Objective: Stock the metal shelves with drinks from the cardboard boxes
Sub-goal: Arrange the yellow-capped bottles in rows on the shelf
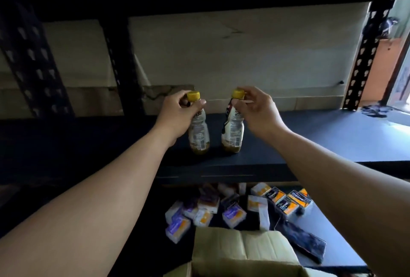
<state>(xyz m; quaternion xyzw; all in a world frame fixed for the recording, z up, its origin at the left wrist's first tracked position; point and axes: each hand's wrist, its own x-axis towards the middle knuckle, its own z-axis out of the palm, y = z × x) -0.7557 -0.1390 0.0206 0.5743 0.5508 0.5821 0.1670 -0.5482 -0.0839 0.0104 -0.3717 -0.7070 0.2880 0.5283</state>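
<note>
Two drink bottles with yellow caps stand upright side by side on the dark metal shelf (321, 143). My left hand (175, 114) grips the neck of the left bottle (198, 134) just under its cap. My right hand (257, 110) pinches the neck of the right bottle (234, 130) below its cap. Both bottles have pale labels and a yellowish drink at the bottom. An open cardboard box (239, 252) sits below me at the bottom of the view; its contents are hidden.
On the lower shelf (332, 228) lie several small white, purple and orange packets (235, 214) and a dark flat object (304, 243). Black perforated uprights (363, 54) stand at the shelf's right and left. A doorway opens at far right.
</note>
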